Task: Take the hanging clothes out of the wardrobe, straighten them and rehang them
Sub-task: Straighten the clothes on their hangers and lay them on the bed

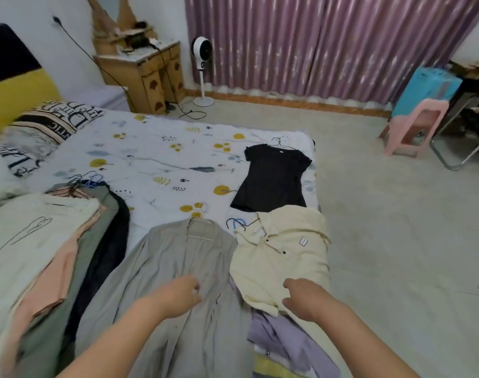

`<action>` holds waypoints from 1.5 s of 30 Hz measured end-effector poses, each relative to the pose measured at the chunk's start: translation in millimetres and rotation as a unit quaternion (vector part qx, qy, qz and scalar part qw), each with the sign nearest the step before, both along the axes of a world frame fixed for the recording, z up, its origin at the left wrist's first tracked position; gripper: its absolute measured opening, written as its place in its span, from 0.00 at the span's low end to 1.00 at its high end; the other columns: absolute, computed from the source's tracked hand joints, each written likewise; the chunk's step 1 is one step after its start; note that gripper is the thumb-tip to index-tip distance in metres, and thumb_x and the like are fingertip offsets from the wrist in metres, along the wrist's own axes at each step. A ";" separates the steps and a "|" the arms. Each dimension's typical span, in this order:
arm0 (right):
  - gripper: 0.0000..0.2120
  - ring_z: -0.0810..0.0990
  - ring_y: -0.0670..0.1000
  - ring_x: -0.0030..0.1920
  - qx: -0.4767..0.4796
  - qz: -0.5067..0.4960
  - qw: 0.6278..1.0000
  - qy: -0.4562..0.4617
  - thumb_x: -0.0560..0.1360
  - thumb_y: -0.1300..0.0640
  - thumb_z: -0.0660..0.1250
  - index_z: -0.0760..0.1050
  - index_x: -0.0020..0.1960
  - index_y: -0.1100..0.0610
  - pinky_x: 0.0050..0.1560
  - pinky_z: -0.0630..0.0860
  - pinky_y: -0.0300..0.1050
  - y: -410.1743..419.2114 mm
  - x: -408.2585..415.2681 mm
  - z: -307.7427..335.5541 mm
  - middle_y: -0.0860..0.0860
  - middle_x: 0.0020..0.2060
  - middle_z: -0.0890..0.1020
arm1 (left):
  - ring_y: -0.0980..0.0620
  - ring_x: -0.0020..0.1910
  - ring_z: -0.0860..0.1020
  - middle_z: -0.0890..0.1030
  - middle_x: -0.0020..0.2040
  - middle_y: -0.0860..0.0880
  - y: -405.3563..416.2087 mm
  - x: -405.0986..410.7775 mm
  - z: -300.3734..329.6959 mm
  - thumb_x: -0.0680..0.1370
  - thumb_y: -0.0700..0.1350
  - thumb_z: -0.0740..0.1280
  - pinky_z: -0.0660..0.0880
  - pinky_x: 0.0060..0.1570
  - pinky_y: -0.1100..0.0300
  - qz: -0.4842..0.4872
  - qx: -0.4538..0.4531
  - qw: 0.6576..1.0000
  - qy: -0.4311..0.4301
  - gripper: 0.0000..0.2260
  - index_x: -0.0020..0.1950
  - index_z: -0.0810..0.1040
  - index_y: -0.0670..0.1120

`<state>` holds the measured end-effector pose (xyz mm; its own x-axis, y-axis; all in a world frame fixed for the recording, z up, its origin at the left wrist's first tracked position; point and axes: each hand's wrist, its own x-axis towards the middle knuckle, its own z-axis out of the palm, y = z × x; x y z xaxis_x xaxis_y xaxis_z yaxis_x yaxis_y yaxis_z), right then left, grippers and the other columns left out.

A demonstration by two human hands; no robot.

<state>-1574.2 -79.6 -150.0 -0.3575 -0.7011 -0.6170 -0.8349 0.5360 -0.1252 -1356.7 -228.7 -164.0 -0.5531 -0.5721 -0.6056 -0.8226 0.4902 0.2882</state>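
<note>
We are straightening the grey cotton shirt (183, 268) under our left hand (182, 294), fingers curled pinching its front, while our right hand (301, 298) grips the cream button-up shirt (284, 252); next, smooth and rehang.

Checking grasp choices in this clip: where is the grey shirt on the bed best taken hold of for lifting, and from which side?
Probably at the white hanger in the collar of the grey shirt, coming from the far end. Its hook lies bare on the bedsheet, pointing away from the person. The left hand is at the shirt's middle now.
</note>
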 end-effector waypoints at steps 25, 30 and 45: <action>0.21 0.69 0.54 0.67 -0.037 0.254 0.965 -0.045 0.80 0.54 0.55 0.61 0.72 0.56 0.65 0.67 0.45 -204.4 420.4 54.7 0.54 0.69 0.69 | 0.53 0.57 0.73 0.74 0.63 0.51 -86.5 499.0 45.3 0.78 0.51 0.59 0.70 0.54 0.63 0.284 -0.027 0.958 0.013 0.18 0.66 0.69 0.47; 0.19 0.71 0.54 0.65 -0.012 0.256 0.964 -0.067 0.80 0.55 0.55 0.65 0.70 0.58 0.62 0.69 0.44 -253.1 452.0 51.8 0.54 0.67 0.71 | 0.54 0.49 0.69 0.75 0.60 0.48 -138.1 526.9 37.5 0.80 0.50 0.57 0.64 0.45 0.63 0.267 -0.032 0.963 -0.010 0.14 0.63 0.71 0.45; 0.19 0.73 0.53 0.63 -0.011 0.172 0.982 -0.071 0.80 0.56 0.53 0.66 0.69 0.59 0.60 0.70 0.44 -490.4 439.7 -19.1 0.54 0.64 0.73 | 0.51 0.61 0.73 0.73 0.65 0.49 -380.9 497.0 9.0 0.81 0.52 0.56 0.69 0.57 0.61 0.224 -0.055 0.973 0.001 0.17 0.67 0.69 0.48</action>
<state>-1134.6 -570.0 -169.1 -0.0082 -0.7787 -0.6273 -0.9393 0.2212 -0.2623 -859.7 -609.6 -154.9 -0.2346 -0.8176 -0.5259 -0.9601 0.1102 0.2571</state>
